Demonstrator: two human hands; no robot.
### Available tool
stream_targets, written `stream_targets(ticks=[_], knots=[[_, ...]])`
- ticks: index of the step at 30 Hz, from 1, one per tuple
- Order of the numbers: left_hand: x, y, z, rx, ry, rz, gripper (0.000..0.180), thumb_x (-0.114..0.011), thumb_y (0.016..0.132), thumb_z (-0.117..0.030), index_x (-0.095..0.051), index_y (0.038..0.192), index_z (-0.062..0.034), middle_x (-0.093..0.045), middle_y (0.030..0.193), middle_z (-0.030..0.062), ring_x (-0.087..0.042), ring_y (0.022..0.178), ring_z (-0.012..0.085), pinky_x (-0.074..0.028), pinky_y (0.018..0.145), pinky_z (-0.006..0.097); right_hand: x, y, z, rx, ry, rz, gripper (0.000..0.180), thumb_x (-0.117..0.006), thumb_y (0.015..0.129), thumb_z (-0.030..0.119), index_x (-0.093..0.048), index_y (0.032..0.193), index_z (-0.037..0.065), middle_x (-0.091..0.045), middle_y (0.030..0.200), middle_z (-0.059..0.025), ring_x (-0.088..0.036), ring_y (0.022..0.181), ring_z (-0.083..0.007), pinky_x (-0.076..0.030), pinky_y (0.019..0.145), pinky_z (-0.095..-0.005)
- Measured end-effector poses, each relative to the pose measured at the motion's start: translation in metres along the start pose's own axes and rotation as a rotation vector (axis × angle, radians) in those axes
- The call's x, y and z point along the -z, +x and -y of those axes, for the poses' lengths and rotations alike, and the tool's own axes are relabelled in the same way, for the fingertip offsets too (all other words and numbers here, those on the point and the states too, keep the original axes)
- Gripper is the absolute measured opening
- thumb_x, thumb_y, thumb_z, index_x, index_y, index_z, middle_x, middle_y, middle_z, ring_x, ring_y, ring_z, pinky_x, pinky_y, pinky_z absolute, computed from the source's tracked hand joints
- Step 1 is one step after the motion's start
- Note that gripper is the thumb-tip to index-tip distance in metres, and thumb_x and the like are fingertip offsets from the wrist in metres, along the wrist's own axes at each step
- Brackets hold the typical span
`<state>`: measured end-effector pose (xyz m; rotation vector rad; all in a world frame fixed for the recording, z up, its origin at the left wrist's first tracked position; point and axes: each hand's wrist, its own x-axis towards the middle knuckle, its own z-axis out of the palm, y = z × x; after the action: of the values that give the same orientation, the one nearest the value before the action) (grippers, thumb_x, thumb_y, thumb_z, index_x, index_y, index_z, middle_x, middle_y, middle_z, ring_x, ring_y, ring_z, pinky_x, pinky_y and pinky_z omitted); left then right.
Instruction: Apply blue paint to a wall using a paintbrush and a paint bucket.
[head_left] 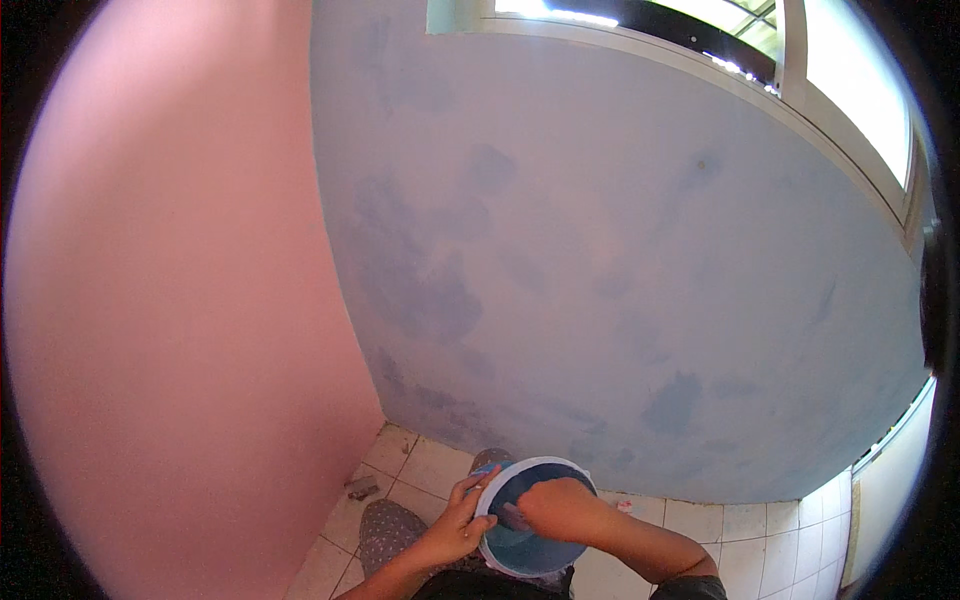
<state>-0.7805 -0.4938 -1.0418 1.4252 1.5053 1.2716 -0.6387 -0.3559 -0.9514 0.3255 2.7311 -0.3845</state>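
The left hand (460, 526) grips the round white-rimmed bucket (545, 462) at left, while the right hand (552, 508) reaches inside, its grasp unclear.

Daylight streams through a window (858, 85) at far right, its panes blown out to white glare, while a blue wall (600, 250) sits in soft, even light and a pink wall (180, 300) pales toward the left rim. Shade dims the inside of a bucket (545, 461) nearby. Fisheye distortion bows straight edges; black corners frame slightly soft detail.
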Motion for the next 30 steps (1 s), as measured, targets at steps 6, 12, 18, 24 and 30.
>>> stream_targets(ticks=[6,12,18,24,30], knots=[[-0.002,0.014,-0.005,0.013,-0.015,0.078,0.068,-0.053,0.09,-0.013,-0.025,0.151,-0.0154,-0.026,0.145,0.0208,-0.022,0.138,0.0377,-0.025,0.112,0.047,-0.002,0.0,-0.008,0.012,0.11,0.012,0.024,-0.061,0.08,0.023,-0.067,0.084,0.0,-0.066,0.079,-0.0236,-0.065,0.073,-0.042,-0.053,0.067,-0.0494],[0.008,0.023,-0.007,-0.031,0.026,0.155,0.069,-0.056,0.088,-0.011,-0.027,0.151,-0.0179,-0.027,0.142,0.0215,-0.029,0.137,0.0388,-0.03,0.11,0.045,-0.036,0.008,-0.004,-0.086,0.086,0.015,0.017,-0.062,0.076,0.013,-0.068,0.088,0.003,-0.066,0.079,-0.0227,-0.066,0.074,-0.0396,-0.053,0.066,-0.048],[0.015,0.026,0.002,-0.028,-0.091,0.15,0.067,-0.047,0.084,-0.021,-0.031,0.147,-0.0067,-0.031,0.144,0.0184,-0.024,0.139,0.0329,-0.019,0.114,0.046,-0.035,-0.003,0.002,-0.126,0.154,-0.136,0.014,-0.063,0.076,0.012,-0.068,0.085,0.003,-0.066,0.077,-0.0217,-0.066,0.071,-0.0387,-0.054,0.063,-0.0471],[0.02,0.024,0.004,-0.077,-0.06,0.19,0.069,-0.048,0.081,-0.017,-0.031,0.148,-0.009,-0.029,0.144,0.0197,-0.025,0.138,0.034,-0.019,0.115,0.045,-0.037,-0.001,0.005,-0.011,0.19,-0.071,0.013,-0.061,0.081,0.014,-0.067,0.083,0.003,-0.065,0.073,-0.0218,-0.065,0.069,-0.0388,-0.051,0.06,-0.0482],[0.023,0.019,0.01,0.02,-0.105,0.156,0.07,-0.049,0.081,-0.019,-0.031,0.148,-0.0087,-0.029,0.143,0.0194,-0.023,0.139,0.0334,-0.018,0.115,0.046,-0.001,-0.031,-0.016,0.052,0.437,-0.091,0.015,-0.065,0.085,0.017,-0.067,0.086,0.002,-0.066,0.075,-0.0177,-0.065,0.069,-0.0352,-0.049,0.061,-0.0406]])
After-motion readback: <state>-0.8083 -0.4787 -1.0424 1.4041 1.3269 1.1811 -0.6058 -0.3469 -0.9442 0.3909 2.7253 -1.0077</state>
